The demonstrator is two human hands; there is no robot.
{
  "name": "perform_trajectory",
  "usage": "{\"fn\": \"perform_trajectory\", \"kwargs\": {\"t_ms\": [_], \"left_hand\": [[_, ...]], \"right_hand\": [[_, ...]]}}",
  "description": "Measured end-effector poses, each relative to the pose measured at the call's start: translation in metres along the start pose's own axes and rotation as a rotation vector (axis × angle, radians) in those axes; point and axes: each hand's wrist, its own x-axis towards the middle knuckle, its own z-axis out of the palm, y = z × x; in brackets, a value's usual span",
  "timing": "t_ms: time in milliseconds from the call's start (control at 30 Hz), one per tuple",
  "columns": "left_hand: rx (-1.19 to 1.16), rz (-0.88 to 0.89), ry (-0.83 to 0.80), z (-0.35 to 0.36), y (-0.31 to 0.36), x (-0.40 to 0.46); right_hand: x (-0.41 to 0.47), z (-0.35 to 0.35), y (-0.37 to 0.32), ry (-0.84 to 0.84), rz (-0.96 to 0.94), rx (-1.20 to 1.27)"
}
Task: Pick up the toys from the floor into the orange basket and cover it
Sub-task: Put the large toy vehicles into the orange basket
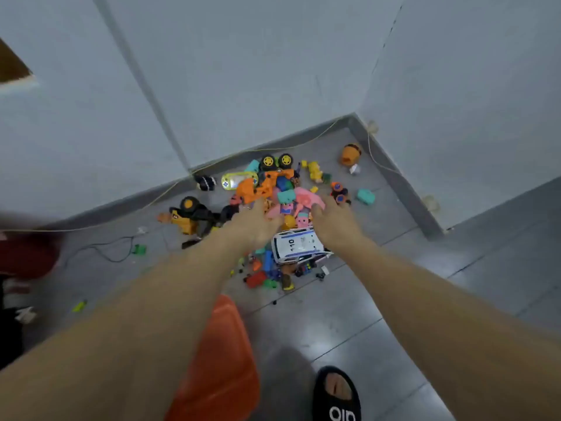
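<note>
A white plastic toy police car (296, 245) with blue stripes reads "110" on its roof; it lies in the heap of hard plastic toys (273, 189) on the grey tiled floor (379, 314), in the corner of the room. The left hand (255, 221) and the right hand (331, 220) reach into the heap on either side of the car. Their fingers are buried among pink and orange pieces, so I cannot tell whether they grip anything. The glossy orange basket (221, 360) stands near the person, under the left forearm. A black slipper (335, 396) carries white lettering, partly cut off.
</note>
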Motion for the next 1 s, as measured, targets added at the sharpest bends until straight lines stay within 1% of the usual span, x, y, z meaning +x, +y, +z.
{"fn": "perform_trajectory", "kwargs": {"t_ms": [100, 200, 267, 400, 500, 567, 667, 767, 900, 1000], "left_hand": [[-0.124, -0.089, -0.103, 0.055, -0.018, 0.059], [-0.207, -0.144, -0.164, 0.101, -0.038, 0.113], [-0.21, -0.167, -0.178, 0.124, -0.053, 0.147], [-0.277, -0.184, -0.209, 0.155, -0.078, 0.196], [-0.398, -0.225, -0.226, 0.17, -0.085, 0.211], [-0.52, -0.284, -0.241, 0.179, -0.086, 0.214], [-0.633, -0.293, -0.172, 0.181, -0.08, 0.212], [-0.724, -0.274, -0.091, 0.184, -0.079, 0.215], [-0.669, -0.24, -0.043, 0.183, -0.084, 0.207], [-0.591, -0.229, -0.034, 0.177, -0.082, 0.194]], "right_hand": [[0.041, 0.057, 0.036, 0.032, 0.061, 0.034], [0.077, 0.105, 0.068, -0.058, 0.08, -0.029], [0.097, 0.126, 0.084, -0.109, 0.162, -0.049], [0.134, 0.168, 0.106, -0.038, 0.273, -0.043], [0.149, 0.188, 0.112, 0.035, 0.408, 0.125], [0.152, 0.194, 0.112, 0.086, 0.434, 0.19], [0.154, 0.2, 0.111, 0.137, 0.426, 0.273], [0.151, 0.205, 0.108, 0.141, 0.392, 0.318], [0.146, 0.202, 0.096, 0.194, 0.341, 0.382], [0.143, 0.193, 0.09, 0.237, 0.372, 0.449]]}}
